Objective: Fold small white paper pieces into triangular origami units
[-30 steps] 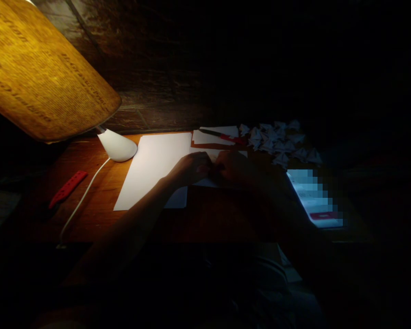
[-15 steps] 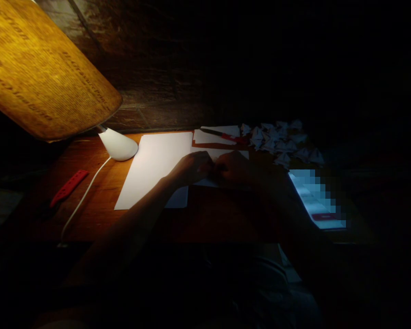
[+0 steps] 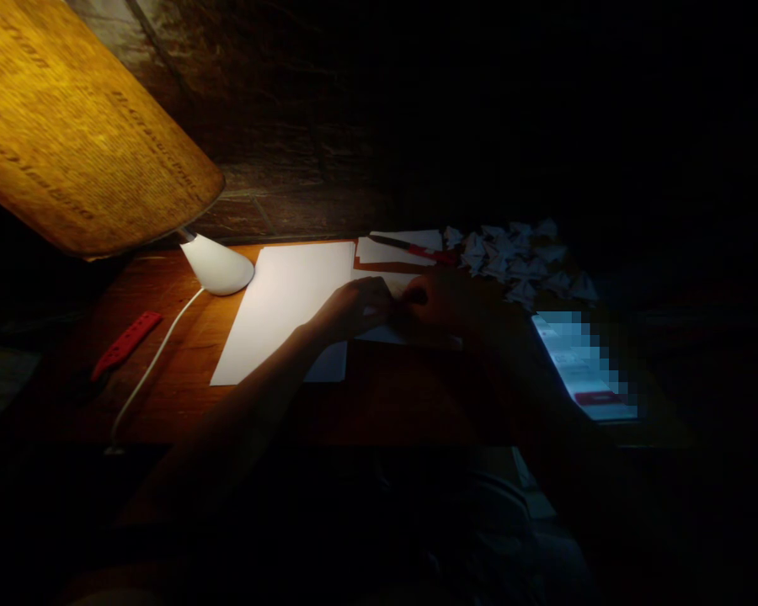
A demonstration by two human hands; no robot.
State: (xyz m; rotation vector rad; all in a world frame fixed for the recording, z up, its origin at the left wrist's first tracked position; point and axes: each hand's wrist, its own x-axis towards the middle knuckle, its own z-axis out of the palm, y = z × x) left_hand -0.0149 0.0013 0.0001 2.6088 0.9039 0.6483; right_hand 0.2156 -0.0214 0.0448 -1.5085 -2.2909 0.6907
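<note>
Head view: left hand (image 3: 357, 303) and right hand (image 3: 440, 296) are curled close together over a white paper sheet (image 3: 384, 336); whether anything is pinched cannot be told. Bare tabletop (image 3: 404, 396) is exposed from the grip to its near edge. The right hand has been turned slightly since earlier.

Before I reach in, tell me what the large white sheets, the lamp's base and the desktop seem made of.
Large white sheets: paper, matte, being thin and flat with crisp edges.
Lamp's base: smooth white, likely plastic, though painted metal could look alike.
Desktop: probably wood, brown with faint streaks and slight sheen; laminate is possible in this dim light.
</note>
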